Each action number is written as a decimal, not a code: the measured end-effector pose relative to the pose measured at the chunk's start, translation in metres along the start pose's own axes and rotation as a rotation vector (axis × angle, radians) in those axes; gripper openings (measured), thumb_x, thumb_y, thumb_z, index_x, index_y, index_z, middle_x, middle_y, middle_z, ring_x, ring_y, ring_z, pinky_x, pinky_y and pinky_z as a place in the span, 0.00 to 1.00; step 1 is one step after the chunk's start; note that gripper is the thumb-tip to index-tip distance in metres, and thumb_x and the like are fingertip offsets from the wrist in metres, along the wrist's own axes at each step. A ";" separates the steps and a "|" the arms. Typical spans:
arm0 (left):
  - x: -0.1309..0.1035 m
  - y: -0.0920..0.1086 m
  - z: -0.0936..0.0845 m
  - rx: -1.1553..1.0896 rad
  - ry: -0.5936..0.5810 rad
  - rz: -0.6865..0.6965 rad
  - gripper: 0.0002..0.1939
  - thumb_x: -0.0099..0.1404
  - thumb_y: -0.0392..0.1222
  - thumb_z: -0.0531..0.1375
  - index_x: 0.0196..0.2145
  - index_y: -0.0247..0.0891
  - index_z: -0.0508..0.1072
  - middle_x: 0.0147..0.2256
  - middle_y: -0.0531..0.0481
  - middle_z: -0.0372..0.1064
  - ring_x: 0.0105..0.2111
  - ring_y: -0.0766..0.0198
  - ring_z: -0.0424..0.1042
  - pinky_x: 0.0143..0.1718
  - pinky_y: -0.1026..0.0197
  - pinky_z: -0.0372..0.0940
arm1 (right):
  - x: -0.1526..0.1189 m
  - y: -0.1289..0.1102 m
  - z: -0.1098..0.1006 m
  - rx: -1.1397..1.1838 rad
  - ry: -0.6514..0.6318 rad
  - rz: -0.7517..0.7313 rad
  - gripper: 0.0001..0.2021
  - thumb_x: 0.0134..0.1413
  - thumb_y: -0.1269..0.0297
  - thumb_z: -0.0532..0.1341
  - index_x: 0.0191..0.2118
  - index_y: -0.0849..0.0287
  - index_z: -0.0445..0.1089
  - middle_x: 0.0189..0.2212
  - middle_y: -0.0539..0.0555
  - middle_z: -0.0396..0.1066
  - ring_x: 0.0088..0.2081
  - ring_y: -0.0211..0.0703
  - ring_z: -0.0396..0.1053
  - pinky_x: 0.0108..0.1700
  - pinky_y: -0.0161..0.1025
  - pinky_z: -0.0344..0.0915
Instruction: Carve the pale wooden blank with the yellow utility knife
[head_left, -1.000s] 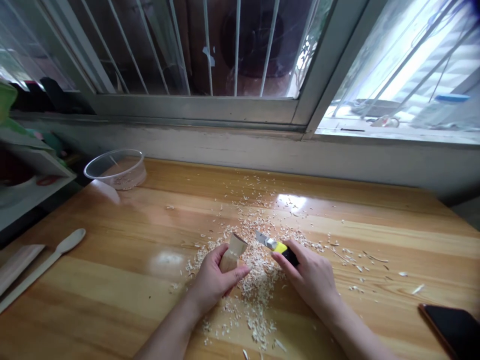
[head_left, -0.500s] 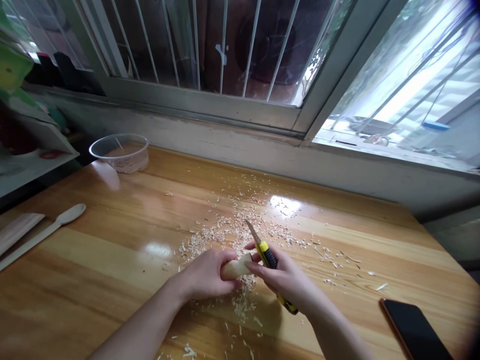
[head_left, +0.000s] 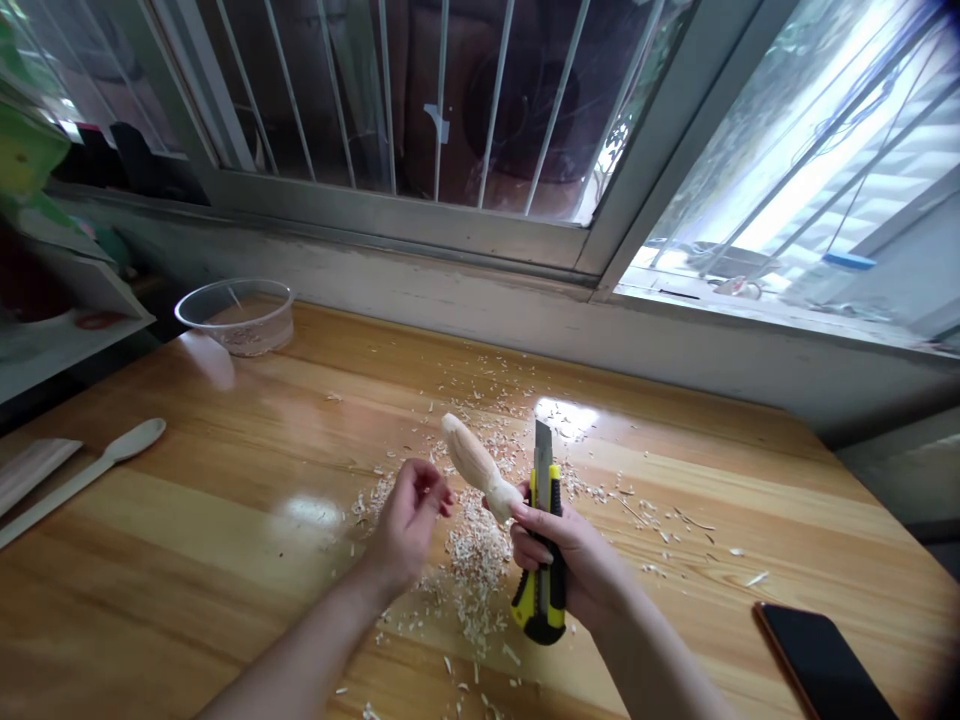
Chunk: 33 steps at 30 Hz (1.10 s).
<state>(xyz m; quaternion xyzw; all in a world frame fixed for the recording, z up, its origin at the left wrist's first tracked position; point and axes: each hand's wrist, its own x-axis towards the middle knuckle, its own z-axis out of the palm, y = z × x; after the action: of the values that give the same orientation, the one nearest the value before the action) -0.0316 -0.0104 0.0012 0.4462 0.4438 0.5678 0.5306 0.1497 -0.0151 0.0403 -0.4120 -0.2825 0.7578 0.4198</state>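
My right hand [head_left: 559, 550] grips a yellow and black utility knife [head_left: 545, 540], its blade out and pointing away from me. Between that hand's thumb and fingers is one end of a pale carved piece of wood [head_left: 472, 455], narrowed near the held end and rounded at the far one. The wood tilts up to the left, above the table. My left hand [head_left: 412, 520] is apart from it, just to its lower left, with fingers curled together and nothing visible in them. Below both hands lies a heap of wood shavings [head_left: 478, 550].
At the left lie a wooden spoon [head_left: 112, 455] and a flat strip of wood [head_left: 34, 470]. A clear plastic bowl [head_left: 251, 335] stands at the back left of the wooden table [head_left: 225, 600]. A phone [head_left: 821, 655] lies at the front right. A barred window [head_left: 450, 215] rises behind.
My left hand has let go of the wood and moved slightly left. The wood, now held by my right hand alone, has swung up into view. The knife has turned more upright.
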 end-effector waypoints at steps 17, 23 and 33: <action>-0.005 -0.001 0.012 -0.246 -0.124 -0.156 0.17 0.63 0.52 0.57 0.42 0.36 0.68 0.35 0.49 0.67 0.28 0.67 0.66 0.34 0.60 0.68 | -0.004 0.011 0.006 -0.300 0.003 0.087 0.18 0.45 0.49 0.65 0.30 0.61 0.66 0.13 0.42 0.57 0.16 0.29 0.50 0.20 0.31 0.47; -0.003 -0.003 0.011 -0.257 -0.215 -0.190 0.17 0.62 0.52 0.58 0.40 0.35 0.67 0.33 0.50 0.63 0.24 0.69 0.61 0.21 0.64 0.67 | -0.003 -0.008 -0.006 -0.292 0.104 -0.080 0.17 0.45 0.51 0.65 0.28 0.59 0.62 0.23 0.46 0.64 0.16 0.26 0.51 0.21 0.32 0.47; -0.011 0.005 0.010 -0.281 -0.380 -0.274 0.15 0.60 0.43 0.61 0.42 0.36 0.63 0.34 0.52 0.59 0.27 0.70 0.62 0.23 0.66 0.68 | -0.008 -0.022 -0.019 -1.435 0.218 -0.482 0.18 0.54 0.43 0.54 0.34 0.56 0.62 0.22 0.50 0.64 0.23 0.39 0.60 0.25 0.36 0.53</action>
<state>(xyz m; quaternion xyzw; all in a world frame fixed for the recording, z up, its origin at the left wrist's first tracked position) -0.0225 -0.0216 0.0081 0.4027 0.3095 0.4529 0.7328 0.1775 -0.0093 0.0511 -0.5832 -0.7446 0.2308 0.2284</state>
